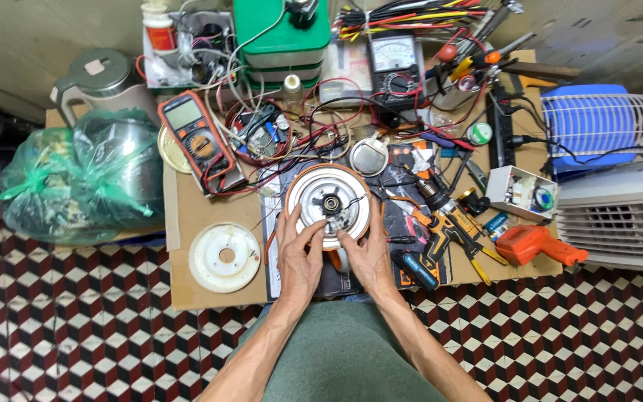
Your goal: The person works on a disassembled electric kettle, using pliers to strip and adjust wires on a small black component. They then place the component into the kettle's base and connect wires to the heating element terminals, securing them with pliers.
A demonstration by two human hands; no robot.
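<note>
Clearly mid-repair: left hand (299, 257) and right hand (366, 253) both pressed against the near edge of a round white appliance base (329, 199) lying upturned on the cardboard sheet (187, 216), fingertips reaching toward the dark hub at its centre. Neither hand clenched; fingers spread and resting on the base, steadying rather than gripping. Hard to tell whether anything small sits pinched between the fingertips.

Could easily go wrong through the loose wires (292, 149) tangled just beyond the fingertips: a snag on a knuckle might drag the orange meter (195, 138), off past the left hand, across the board. Thin leads at the hub might tear if the base turns under the palms. Small screws, if any are out, likely to roll and vanish among the clutter. Screwdrivers (448, 238) just beside the right hand could get knocked off the edge by an elbow. White round cover (225, 257) lying apart, outside the left wrist, near the sheet's edge.
</note>
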